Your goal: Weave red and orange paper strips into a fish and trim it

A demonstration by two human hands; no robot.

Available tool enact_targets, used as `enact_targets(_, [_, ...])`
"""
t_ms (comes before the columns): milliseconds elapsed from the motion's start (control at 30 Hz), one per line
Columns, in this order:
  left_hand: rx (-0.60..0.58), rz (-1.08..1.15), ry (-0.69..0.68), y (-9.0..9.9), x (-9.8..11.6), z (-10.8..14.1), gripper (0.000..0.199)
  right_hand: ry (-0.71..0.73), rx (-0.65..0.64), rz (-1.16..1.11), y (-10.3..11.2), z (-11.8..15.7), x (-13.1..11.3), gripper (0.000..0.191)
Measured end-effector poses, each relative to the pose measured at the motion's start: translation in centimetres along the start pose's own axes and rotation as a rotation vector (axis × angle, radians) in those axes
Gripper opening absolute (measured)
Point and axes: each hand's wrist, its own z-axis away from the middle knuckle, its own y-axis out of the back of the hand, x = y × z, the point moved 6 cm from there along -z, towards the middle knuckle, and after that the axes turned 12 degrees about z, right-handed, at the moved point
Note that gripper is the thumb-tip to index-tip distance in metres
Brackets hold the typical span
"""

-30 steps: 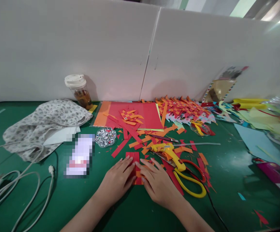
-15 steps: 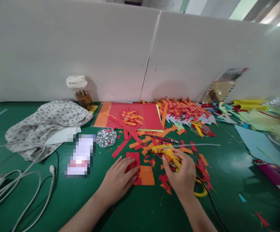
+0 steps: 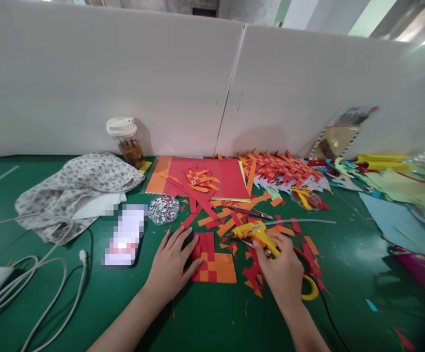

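A woven piece of red and orange paper strips (image 3: 215,266) lies flat on the green table. My left hand (image 3: 171,261) rests at its left edge, fingers spread, the thumb touching the weave. To the right, my right hand (image 3: 280,256) is wrapped round the handle of a yellow glue gun (image 3: 252,231), whose nozzle points left above paper scraps. Scissors with a yellow and red handle (image 3: 310,288) lie partly under the right hand. A clear container of googly eyes (image 3: 163,210) sits beyond my left hand.
Red and orange sheets (image 3: 227,178) lie behind, beside a heap of woven paper fish (image 3: 281,168). At the left are a phone (image 3: 126,234), a patterned cloth (image 3: 76,181), a drink cup (image 3: 129,146) and white cables (image 3: 63,274). Light blue paper (image 3: 399,225) lies right.
My left hand has slid left off the weave, uncovering its checkered part, and its fingers have spread. My right hand still holds the glue gun. The view has shifted slightly.
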Motion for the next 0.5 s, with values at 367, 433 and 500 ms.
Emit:
enact_targets(367, [0.102, 0.206, 0.001, 0.40, 0.70, 0.10, 0.024, -0.074, 0.046, -0.223, 0.58, 0.64, 0.57, 0.027])
enact_targets(433, [0.103, 0.223, 0.021, 0.24, 0.59, 0.26, 0.028, -0.090, 0.054, -0.256, 0.60, 0.77, 0.59, 0.026])
enact_targets(500, [0.101, 0.248, 0.047, -0.02, 0.43, 0.47, 0.034, -0.119, 0.055, -0.281, 0.60, 0.81, 0.66, 0.026])
